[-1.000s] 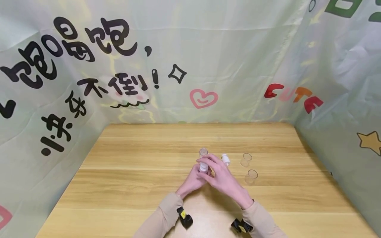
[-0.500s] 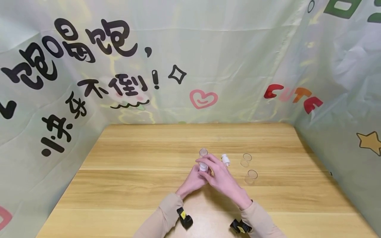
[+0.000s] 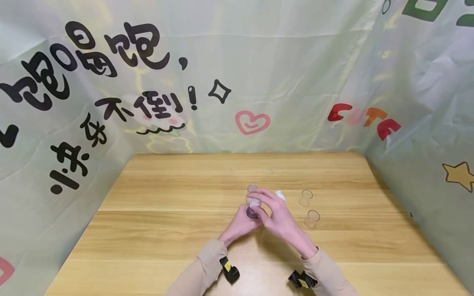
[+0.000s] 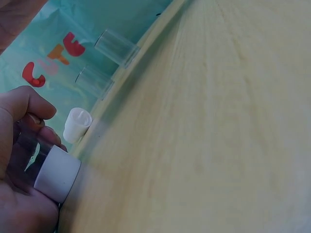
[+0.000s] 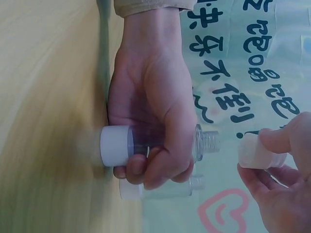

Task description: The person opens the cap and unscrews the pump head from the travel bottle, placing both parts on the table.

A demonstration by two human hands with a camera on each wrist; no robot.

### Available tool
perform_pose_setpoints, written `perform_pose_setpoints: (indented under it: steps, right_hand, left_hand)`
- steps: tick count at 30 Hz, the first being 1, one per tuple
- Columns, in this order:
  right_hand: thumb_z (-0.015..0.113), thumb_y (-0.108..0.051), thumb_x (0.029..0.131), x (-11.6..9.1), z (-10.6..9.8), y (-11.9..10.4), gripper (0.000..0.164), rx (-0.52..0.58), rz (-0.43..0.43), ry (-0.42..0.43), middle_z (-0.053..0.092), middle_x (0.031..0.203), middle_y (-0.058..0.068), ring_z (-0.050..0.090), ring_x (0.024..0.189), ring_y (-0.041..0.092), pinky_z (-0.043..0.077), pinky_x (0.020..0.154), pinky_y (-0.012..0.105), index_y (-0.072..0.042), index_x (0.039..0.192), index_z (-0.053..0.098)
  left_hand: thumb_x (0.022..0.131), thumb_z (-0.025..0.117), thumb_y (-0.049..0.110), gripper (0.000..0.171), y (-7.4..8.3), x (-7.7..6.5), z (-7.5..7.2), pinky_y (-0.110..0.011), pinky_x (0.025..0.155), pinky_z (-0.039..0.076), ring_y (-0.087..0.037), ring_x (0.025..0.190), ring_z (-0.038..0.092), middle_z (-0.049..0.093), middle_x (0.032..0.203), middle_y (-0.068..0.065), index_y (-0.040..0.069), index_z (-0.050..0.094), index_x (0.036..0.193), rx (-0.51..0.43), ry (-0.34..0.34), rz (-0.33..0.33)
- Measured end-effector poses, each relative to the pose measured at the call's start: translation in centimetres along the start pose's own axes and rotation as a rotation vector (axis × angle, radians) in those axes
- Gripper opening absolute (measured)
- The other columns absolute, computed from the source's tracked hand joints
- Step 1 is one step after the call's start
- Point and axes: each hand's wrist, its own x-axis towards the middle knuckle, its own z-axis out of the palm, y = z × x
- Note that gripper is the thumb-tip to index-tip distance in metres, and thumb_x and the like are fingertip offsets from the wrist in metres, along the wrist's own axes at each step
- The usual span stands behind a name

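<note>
My left hand (image 3: 240,225) grips a clear bottle (image 3: 252,213) with its fingers curled around the body. In the right wrist view, the bottle's white base (image 5: 116,145) points left and its bare threaded neck (image 5: 211,141) sticks out past the hand. Just off that neck, my right hand (image 3: 281,216) pinches a white bottle top (image 5: 253,151) between thumb and fingers. A gap shows between top and neck. Behind the hands stands a second clear bottle (image 3: 252,188), also with a white base and threaded neck. Another white top (image 4: 77,124) rests on the table to its right.
Two clear open-ended cylinders (image 3: 305,198) (image 3: 312,219) stand on the wooden table (image 3: 166,197), right of the white top. A printed cloth (image 3: 296,74) hangs along the table's back and sides.
My right hand has raised the white top off the bottle's neck, which was covered before. The left hand keeps its grip in about the same place.
</note>
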Motion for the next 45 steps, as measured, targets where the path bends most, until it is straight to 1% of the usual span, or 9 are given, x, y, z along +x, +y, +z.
perform_pose_setpoints:
  steps: [5, 12, 17, 21, 25, 32, 36, 40, 45]
  right_hand:
    - [0.07, 0.01, 0.082, 0.2, -0.4, 0.3, 0.04, 0.01, -0.03, 0.085, 0.068, 0.123, 0.021, 0.066, 0.114, 0.035, 0.053, 0.1, 0.046, 0.004, 0.122, 0.066]
    - [0.071, 0.004, 0.084, 0.0, -1.7, 0.9, 0.041, -0.067, 0.009, 0.106, 0.068, 0.123, 0.022, 0.067, 0.112, 0.036, 0.054, 0.098, 0.049, 0.006, 0.124, 0.063]
    - [0.074, 0.004, 0.082, -0.4, -2.7, 1.6, 0.04, -0.165, 0.038, 0.076, 0.07, 0.12, 0.022, 0.07, 0.104, 0.035, 0.057, 0.092, 0.048, 0.006, 0.12, 0.066]
    - [0.076, 0.004, 0.08, -0.9, -3.2, 2.1, 0.036, -0.276, 0.072, 0.008, 0.07, 0.116, 0.017, 0.071, 0.092, 0.028, 0.06, 0.079, 0.04, 0.005, 0.116, 0.07]
    - [0.075, 0.003, 0.081, -1.3, -3.5, 2.3, 0.035, -0.346, 0.13, -0.101, 0.067, 0.113, 0.014, 0.068, 0.087, 0.022, 0.057, 0.073, 0.036, 0.004, 0.116, 0.07]
    - [0.077, 0.003, 0.079, -2.1, -3.6, 2.9, 0.031, -0.345, 0.289, -0.299, 0.069, 0.108, 0.018, 0.07, 0.095, 0.031, 0.06, 0.085, 0.042, 0.006, 0.109, 0.07]
    - [0.076, 0.003, 0.08, -2.4, -3.6, 3.1, 0.025, -0.335, 0.406, -0.361, 0.068, 0.102, 0.017, 0.067, 0.084, 0.025, 0.061, 0.073, 0.034, 0.005, 0.104, 0.07]
    - [0.076, 0.001, 0.08, -2.6, -3.5, 3.3, 0.021, -0.355, 0.521, -0.43, 0.067, 0.097, 0.015, 0.06, 0.074, 0.018, 0.055, 0.062, 0.026, 0.003, 0.1, 0.071]
    - [0.078, 0.0, 0.079, -2.8, -3.4, 3.5, 0.013, -0.391, 0.568, -0.471, 0.065, 0.091, 0.012, 0.056, 0.071, 0.017, 0.052, 0.061, 0.027, -0.001, 0.09, 0.07]
  left_hand:
    - [0.083, 0.074, 0.006, 0.038, 0.1, 0.0, -0.1, -0.023, 0.094, 0.051, 0.0, 0.088, 0.064, 0.072, 0.104, -0.019, 0.001, 0.066, 0.119, 0.034, -0.006, -0.005]
    - [0.079, 0.068, -0.003, 0.014, 0.3, 0.1, 0.0, -0.021, 0.075, 0.051, -0.002, 0.068, 0.055, 0.061, 0.076, 0.001, -0.008, 0.063, 0.091, 0.04, -0.005, 0.014]
    - [0.077, 0.069, -0.005, 0.014, 0.4, 0.1, 0.0, -0.019, 0.075, 0.05, -0.002, 0.069, 0.054, 0.058, 0.076, 0.004, -0.008, 0.062, 0.089, 0.036, 0.005, 0.01]
    - [0.078, 0.069, -0.005, 0.013, 0.4, 0.0, 0.0, -0.019, 0.075, 0.05, -0.001, 0.069, 0.054, 0.059, 0.076, 0.002, -0.007, 0.061, 0.088, 0.027, 0.009, 0.003]
    - [0.078, 0.07, -0.004, 0.013, 0.2, 0.0, 0.1, -0.019, 0.076, 0.05, -0.001, 0.069, 0.054, 0.058, 0.076, 0.004, -0.006, 0.061, 0.088, 0.03, 0.008, -0.002]
    - [0.078, 0.069, -0.003, 0.014, -0.2, 0.1, 0.1, -0.019, 0.076, 0.049, -0.002, 0.068, 0.054, 0.056, 0.074, 0.006, -0.007, 0.06, 0.087, 0.027, 0.014, -0.023]
    - [0.077, 0.07, -0.003, 0.014, 0.0, 0.0, 0.2, -0.019, 0.075, 0.05, -0.003, 0.068, 0.054, 0.056, 0.074, 0.007, -0.006, 0.06, 0.087, 0.013, 0.021, -0.029]
    - [0.077, 0.069, -0.004, 0.014, 0.1, -0.1, 0.2, -0.019, 0.075, 0.05, -0.003, 0.068, 0.054, 0.057, 0.074, 0.007, -0.007, 0.06, 0.088, 0.008, 0.02, -0.032]
    - [0.078, 0.069, -0.005, 0.014, 0.1, -0.1, 0.2, -0.019, 0.076, 0.049, -0.003, 0.067, 0.054, 0.056, 0.073, 0.007, -0.007, 0.06, 0.088, 0.008, 0.018, -0.04]
